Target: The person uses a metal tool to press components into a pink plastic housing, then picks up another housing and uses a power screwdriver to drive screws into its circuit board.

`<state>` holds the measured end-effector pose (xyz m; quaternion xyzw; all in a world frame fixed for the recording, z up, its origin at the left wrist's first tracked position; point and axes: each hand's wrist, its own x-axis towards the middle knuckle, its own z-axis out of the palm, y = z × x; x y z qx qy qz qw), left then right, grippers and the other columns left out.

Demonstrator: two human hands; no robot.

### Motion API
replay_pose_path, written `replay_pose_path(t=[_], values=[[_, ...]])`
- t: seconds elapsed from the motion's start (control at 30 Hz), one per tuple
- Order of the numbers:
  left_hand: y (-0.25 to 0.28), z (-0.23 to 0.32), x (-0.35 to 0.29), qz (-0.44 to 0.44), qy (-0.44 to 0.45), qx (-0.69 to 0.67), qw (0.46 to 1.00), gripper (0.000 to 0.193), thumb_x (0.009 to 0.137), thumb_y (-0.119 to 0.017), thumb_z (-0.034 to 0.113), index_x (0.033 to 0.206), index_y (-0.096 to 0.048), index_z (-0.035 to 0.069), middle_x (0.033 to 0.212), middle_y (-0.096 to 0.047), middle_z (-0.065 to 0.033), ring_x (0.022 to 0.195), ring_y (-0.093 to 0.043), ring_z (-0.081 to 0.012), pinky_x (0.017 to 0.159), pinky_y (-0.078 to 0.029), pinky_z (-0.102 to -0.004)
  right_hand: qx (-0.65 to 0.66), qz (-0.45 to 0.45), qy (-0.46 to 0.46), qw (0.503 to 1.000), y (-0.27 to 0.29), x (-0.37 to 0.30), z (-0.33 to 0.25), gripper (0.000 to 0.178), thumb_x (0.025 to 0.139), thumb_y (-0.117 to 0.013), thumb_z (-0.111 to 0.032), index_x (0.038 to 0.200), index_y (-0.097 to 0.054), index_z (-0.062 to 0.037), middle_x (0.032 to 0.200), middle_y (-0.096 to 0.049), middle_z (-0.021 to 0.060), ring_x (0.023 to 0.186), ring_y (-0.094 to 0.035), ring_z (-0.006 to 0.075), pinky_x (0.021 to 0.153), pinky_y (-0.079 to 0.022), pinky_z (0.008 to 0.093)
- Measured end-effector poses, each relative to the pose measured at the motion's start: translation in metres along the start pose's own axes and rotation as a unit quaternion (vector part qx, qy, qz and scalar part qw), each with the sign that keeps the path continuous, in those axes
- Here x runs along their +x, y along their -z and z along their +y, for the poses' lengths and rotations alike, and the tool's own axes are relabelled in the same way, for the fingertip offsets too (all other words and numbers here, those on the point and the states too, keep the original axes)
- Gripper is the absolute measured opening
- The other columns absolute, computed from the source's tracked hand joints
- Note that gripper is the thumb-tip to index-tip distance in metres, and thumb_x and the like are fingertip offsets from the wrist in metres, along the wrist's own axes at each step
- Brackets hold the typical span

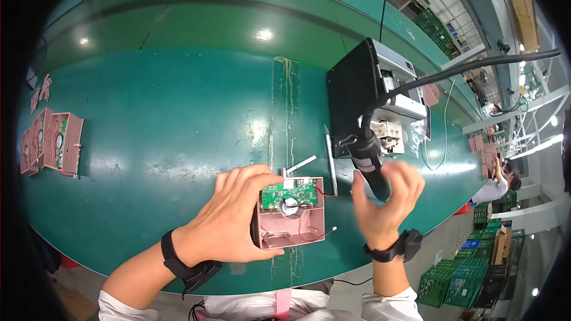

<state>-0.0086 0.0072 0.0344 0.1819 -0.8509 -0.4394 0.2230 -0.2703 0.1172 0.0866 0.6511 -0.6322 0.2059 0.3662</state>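
My left hand [229,214] is closed on the left side of a pink plastic housing [297,239], thumb along the near edge and fingers over the far corner. Inside the housing sit a green circuit board [302,194] and a round silvery part [289,205]; thin wires with small connectors stick out on its right. My right hand [389,205] is around the lower end of a black electric screwdriver [367,163] hanging from a thick cable. Its thumb and fingers are apart on either side of the tool, slightly blurred; no firm grip shows.
A black and silver machine [357,92] stands beyond the screwdriver. A metal pen-like rod [331,163] and a white strip [301,163] lie by the housing. More pink housings [70,142] and small pink parts [41,94] are at far left. Green crates [452,279] stand on the floor; a person [496,187] sits farther right.
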Motion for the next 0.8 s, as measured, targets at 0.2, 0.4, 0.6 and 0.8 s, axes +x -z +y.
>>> replay_pose_path(t=[0.2,0.4,0.6,0.8], values=[[-0.003,-0.001,0.002,-0.005,-0.016,-0.001,1.0,0.107,0.057,-0.102,0.031,0.145,-0.044,0.009,0.145,-0.052,-0.0159,0.133,-0.047,-0.0379,0.108,-0.034,-0.0483,0.108,-0.263,-0.145,0.948,0.008,-0.029,-0.033,0.023,0.092,-0.076,-0.012,0.107,-0.062,-0.0031,0.09,-0.069,0.0149,0.068,-0.068,0.0363,0.06,-0.054,0.0416],[-0.004,-0.002,0.0,-0.004,-0.022,0.005,1.0,0.109,0.057,-0.102,0.03,0.147,-0.043,0.009,0.146,-0.052,-0.0154,0.134,-0.046,-0.0376,0.11,-0.033,-0.0491,0.077,-0.312,-0.204,0.925,-0.01,-0.04,-0.032,0.012,0.1,-0.067,-0.014,0.104,-0.062,-0.0048,0.09,-0.07,0.0164,0.064,-0.068,0.0394,0.053,-0.052,0.0475],[-0.003,0.0,0.001,-0.007,-0.007,0.003,1.0,0.109,0.058,-0.102,0.03,0.147,-0.043,0.009,0.146,-0.052,-0.0147,0.135,-0.046,-0.0372,0.111,-0.032,-0.0493,0.104,-0.351,-0.202,0.908,0.015,-0.033,-0.016,0.015,0.097,-0.073,-0.013,0.103,-0.063,-0.0034,0.086,-0.073,0.0161,0.066,-0.072,0.0342,0.055,-0.055,0.0429],[0.0,0.005,0.002,-0.023,-0.003,0.018,1.0,0.111,0.059,-0.101,0.032,0.15,-0.042,0.009,0.147,-0.051,-0.014,0.136,-0.046,-0.0365,0.112,-0.032,-0.0498,0.233,-0.24,-0.271,0.903,0.055,-0.012,-0.002,0.017,0.095,-0.077,-0.011,0.106,-0.067,-0.0031,0.088,-0.078,0.0134,0.072,-0.078,0.0245,0.058,-0.058,0.0378]])
